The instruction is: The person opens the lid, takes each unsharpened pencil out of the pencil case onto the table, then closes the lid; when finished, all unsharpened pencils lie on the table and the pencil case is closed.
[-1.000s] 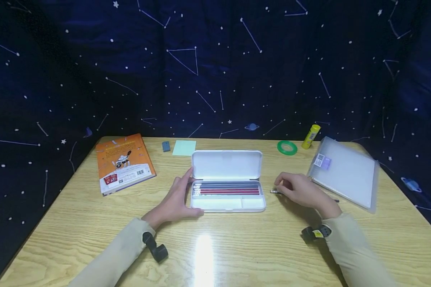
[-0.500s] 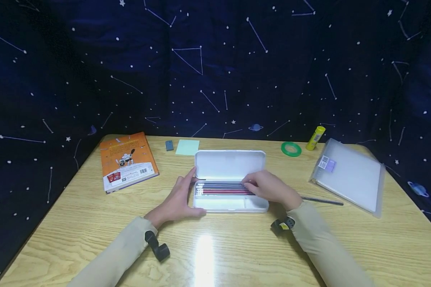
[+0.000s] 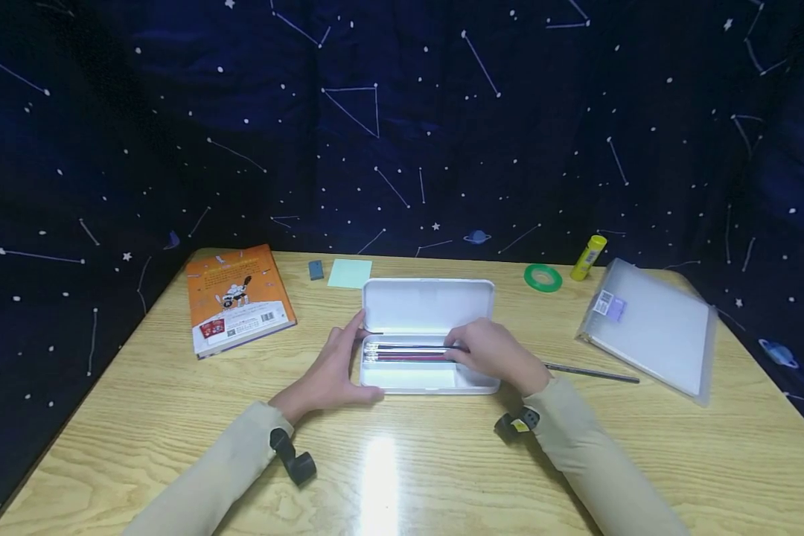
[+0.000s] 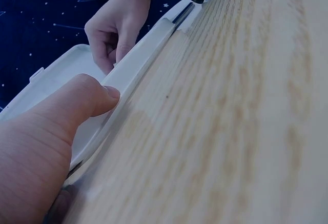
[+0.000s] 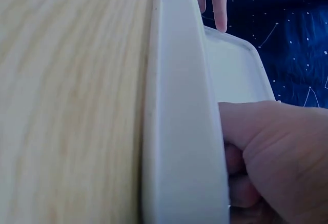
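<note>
A white pencil case [image 3: 418, 381] stands with its lid raised, and several dark and red pencils [image 3: 402, 356] lie in its rear compartment. My left hand [image 3: 331, 376] grips the case's left end, thumb bent over the front rim and fingers at the back by the hinge. In the left wrist view that thumb [image 4: 84, 96] presses on the rim. My right hand [image 3: 489, 348] reaches into the right part of the case with fingers curled on the pencils, covering their right ends. A loose dark pencil [image 3: 592, 372] lies on the table to the right, partly behind the right hand.
An orange book [image 3: 241, 301] lies at the left, with a blue-grey eraser [image 3: 316, 270] and pale green sticky notes [image 3: 350, 273] along the back. Behind on the right are green tape [image 3: 543, 278], a yellow glue stick [image 3: 587, 258] and a clear folder [image 3: 650, 327].
My right hand has left the loose pencil on the table and moved left into the case, onto the pencils there. The left hand has kept its place on the case.
</note>
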### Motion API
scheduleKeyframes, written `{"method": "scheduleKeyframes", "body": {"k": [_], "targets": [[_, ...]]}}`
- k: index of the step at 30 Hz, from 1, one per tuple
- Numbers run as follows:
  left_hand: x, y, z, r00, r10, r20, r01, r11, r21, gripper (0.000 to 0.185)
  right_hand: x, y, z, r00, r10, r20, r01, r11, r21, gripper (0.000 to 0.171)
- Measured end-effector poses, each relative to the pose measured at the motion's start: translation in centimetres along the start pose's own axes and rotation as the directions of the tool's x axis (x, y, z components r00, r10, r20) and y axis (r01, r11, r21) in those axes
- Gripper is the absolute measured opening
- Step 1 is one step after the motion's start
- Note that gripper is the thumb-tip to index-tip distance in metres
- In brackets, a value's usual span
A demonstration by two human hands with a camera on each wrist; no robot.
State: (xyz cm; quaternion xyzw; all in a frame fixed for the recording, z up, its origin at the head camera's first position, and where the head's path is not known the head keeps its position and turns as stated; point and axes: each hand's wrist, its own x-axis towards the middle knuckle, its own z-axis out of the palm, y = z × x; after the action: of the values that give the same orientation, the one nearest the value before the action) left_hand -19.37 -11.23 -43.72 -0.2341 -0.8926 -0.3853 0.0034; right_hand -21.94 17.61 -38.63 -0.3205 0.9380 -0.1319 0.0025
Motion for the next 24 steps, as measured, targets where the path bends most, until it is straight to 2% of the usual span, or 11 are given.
{"method": "scheduleKeyframes", "body": {"k": [4,15,20,24], "targets": [[0.0,0.0,0.0,1.0,0.001,-0.004,-0.001,1.0,-0.002,0.131,0.0,0.1,0.1,1.0,0.008,-0.013,-0.008,1.0,-0.007,0.017],[0.1,0.0,0.0,1.0,0.003,0.009,-0.003,1.0,0.005,0.13,-0.8,0.5,-0.2,0.994,0.088,-0.065,-0.08,0.991,0.109,0.013],[0.1,0.0,-0.1,1.0,-0.002,0.006,0.002,1.0,0.006,0.129,-2.2,1.7,-0.6,0.991,0.117,-0.07,-0.106,0.984,0.145,0.013],[0.0,0.0,-0.1,1.0,-0.002,0.005,0.002,1.0,0.006,0.13,-4.2,3.0,-1.0,0.986,0.12,-0.116,-0.098,0.979,0.177,0.01]]}}
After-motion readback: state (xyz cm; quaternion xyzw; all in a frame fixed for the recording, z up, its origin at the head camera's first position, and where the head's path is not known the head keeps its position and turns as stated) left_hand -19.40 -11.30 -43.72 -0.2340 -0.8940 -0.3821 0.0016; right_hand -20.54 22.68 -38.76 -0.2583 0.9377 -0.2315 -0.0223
